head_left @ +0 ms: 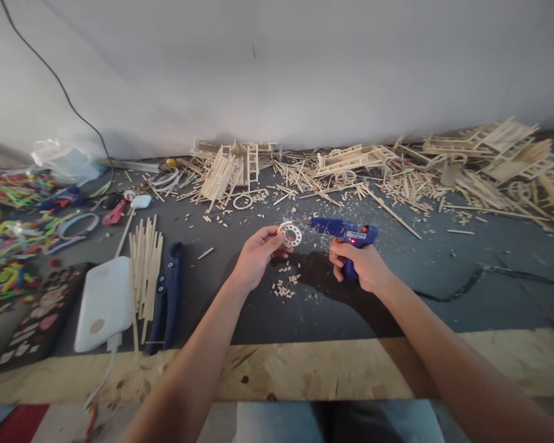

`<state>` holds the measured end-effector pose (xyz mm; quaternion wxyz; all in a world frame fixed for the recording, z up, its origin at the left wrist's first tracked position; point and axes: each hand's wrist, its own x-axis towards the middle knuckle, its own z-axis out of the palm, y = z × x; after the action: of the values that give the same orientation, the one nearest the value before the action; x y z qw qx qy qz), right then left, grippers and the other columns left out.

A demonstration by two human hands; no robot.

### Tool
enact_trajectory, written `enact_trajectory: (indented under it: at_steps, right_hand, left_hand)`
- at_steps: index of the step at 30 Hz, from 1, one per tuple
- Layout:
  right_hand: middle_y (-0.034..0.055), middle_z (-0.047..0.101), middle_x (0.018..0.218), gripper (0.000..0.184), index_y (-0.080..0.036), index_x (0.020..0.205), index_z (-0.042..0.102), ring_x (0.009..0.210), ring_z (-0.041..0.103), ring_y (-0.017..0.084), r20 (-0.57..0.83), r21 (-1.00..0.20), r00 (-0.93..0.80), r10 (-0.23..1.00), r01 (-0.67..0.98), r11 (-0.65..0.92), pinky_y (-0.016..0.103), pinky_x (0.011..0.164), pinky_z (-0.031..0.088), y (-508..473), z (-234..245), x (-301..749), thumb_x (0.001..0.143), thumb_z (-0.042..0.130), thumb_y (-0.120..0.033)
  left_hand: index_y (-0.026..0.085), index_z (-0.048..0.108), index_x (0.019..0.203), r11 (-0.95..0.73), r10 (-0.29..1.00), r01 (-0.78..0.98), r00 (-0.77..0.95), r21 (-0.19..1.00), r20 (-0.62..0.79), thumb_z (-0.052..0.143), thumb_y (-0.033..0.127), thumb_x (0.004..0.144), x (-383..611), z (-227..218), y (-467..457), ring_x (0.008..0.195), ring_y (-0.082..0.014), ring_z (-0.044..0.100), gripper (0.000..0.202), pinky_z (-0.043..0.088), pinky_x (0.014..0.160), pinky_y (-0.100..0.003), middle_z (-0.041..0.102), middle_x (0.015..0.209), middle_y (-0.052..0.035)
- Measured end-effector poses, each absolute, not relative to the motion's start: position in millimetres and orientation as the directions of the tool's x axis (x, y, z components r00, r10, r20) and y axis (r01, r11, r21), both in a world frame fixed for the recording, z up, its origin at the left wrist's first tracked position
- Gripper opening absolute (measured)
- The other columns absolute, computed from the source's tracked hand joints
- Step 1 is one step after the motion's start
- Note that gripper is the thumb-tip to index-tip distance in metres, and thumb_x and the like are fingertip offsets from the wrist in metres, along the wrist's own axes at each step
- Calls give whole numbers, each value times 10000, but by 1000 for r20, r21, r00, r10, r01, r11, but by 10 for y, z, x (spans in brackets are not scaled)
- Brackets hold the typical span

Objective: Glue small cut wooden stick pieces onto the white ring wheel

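Note:
Near the middle of the dark tabletop, my left hand point(260, 253) pinches a small pale ring with holes round it point(297, 229). My right hand point(361, 263) is wrapped round the handle of a blue glue gun point(339, 227), on which a small red light glows. The gun's nozzle points left, close to the ring's upper right edge; whether they touch I cannot tell. Below the ring lies a little heap of short cut wooden pieces point(285, 289). Fine glue strings are scattered around the gun.
Along the wall lie wooden stick structures point(233, 166) and loose sticks point(410, 187). To the left are a blue cutter point(168, 295), a bundle of sticks point(145, 264), a white power bank point(105, 301) and a dark patterned case point(41, 314). A black cord point(461, 289) runs right.

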<state>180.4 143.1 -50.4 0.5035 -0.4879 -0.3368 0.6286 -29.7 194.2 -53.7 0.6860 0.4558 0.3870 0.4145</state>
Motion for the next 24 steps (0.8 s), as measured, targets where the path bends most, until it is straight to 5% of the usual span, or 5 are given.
enact_trajectory:
  at_steps: [24]
  right_hand:
    - [-78,427,458,164,-190,638,549,351,396,77,-328,-887,-32,944,-333,-320,252,328,449,1423,-538,1783,623,696,-261]
  left_hand:
    - [169,647,866,242,923,-207,350,948,-159,693,327,771,-278,-518,1931,678,-124,634,190,488,630,-240,691,767,-30]
